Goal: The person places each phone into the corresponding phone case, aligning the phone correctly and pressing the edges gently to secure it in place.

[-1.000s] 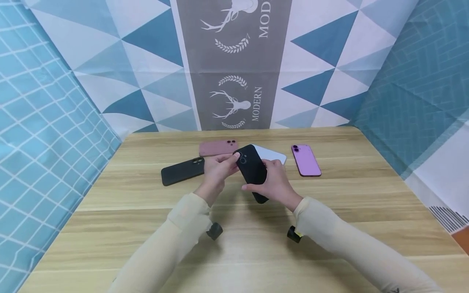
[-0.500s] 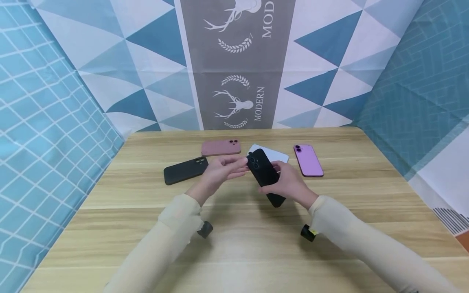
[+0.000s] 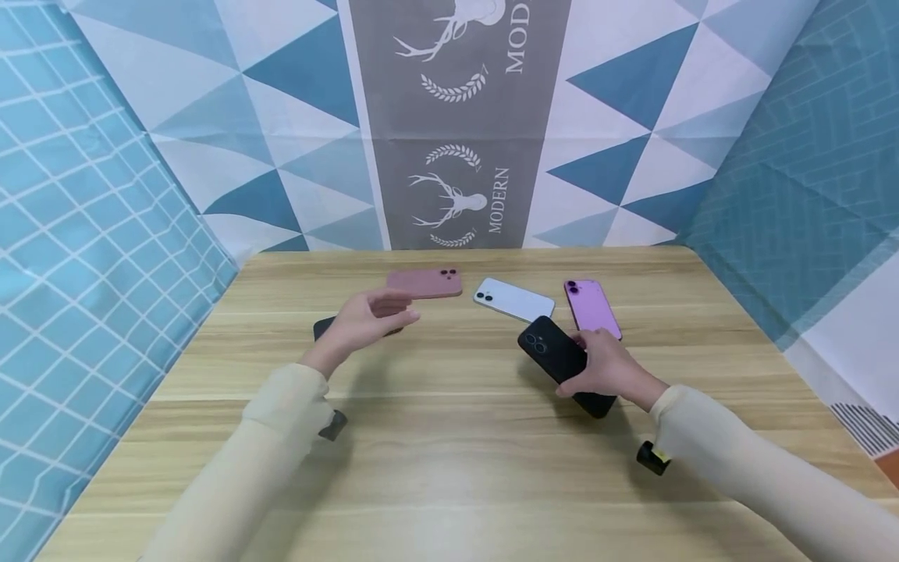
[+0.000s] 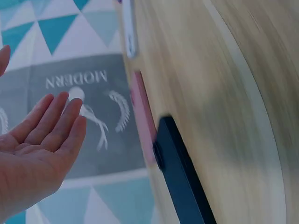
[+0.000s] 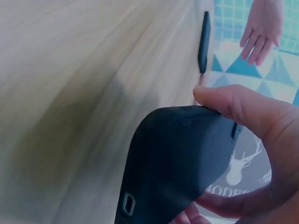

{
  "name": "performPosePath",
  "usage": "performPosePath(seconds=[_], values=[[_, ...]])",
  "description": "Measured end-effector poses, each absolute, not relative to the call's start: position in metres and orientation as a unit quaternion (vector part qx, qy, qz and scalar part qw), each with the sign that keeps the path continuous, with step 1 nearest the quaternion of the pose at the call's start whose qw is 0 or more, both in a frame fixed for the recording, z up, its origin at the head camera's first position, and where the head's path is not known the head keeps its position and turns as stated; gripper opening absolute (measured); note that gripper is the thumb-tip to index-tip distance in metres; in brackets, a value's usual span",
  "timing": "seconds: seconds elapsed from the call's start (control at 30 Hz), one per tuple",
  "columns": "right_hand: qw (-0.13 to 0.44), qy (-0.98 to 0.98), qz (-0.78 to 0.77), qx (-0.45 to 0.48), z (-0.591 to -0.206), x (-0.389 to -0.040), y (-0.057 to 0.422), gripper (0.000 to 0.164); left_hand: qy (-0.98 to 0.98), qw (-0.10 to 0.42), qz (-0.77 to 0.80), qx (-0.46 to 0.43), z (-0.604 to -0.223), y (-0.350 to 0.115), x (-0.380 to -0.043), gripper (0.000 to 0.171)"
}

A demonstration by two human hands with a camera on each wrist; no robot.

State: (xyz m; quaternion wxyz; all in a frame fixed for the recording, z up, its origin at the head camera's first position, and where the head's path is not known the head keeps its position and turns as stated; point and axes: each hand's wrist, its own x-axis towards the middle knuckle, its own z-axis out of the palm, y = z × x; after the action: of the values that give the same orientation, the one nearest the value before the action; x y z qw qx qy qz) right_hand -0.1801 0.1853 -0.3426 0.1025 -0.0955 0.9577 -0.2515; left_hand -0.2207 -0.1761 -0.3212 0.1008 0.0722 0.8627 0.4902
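Note:
My right hand (image 3: 605,365) holds a black phone (image 3: 551,348) across its width, thumb on one long edge and fingers on the other. Two round camera lenses show at the phone's upper left corner, and the right wrist view shows a port opening (image 5: 129,204) in its end. It is tilted above the wooden table, casting a shadow. My left hand (image 3: 365,318) is in the air with relaxed fingers and holds nothing. Below it lies a second black phone (image 4: 180,175), mostly hidden behind the hand in the head view.
At the back of the wooden table (image 3: 449,460) lie a pink phone (image 3: 421,283), a white phone (image 3: 518,300) and a purple phone (image 3: 591,303), the last just beyond my right hand. A patterned cloth backdrop (image 3: 456,140) rises behind the table.
My left hand has let go of the held black phone and moved left. My right hand has carried that phone right and nearer to me, uncovering the white phone.

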Motion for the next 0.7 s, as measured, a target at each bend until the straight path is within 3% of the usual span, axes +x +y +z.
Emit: performPosePath(seconds=[0.13, 0.7], values=[[0.112, 0.959, -0.239, -0.107, -0.354, -0.179, 0.195, 0.086, 0.873, 0.088, 0.473, 0.078, -0.328, -0.191, -0.227, 0.061], [0.11, 0.968, -0.193, -0.116, -0.373, -0.167, 0.209, 0.083, 0.921, 0.118, 0.361, 0.082, -0.344, -0.21, -0.232, 0.076]])
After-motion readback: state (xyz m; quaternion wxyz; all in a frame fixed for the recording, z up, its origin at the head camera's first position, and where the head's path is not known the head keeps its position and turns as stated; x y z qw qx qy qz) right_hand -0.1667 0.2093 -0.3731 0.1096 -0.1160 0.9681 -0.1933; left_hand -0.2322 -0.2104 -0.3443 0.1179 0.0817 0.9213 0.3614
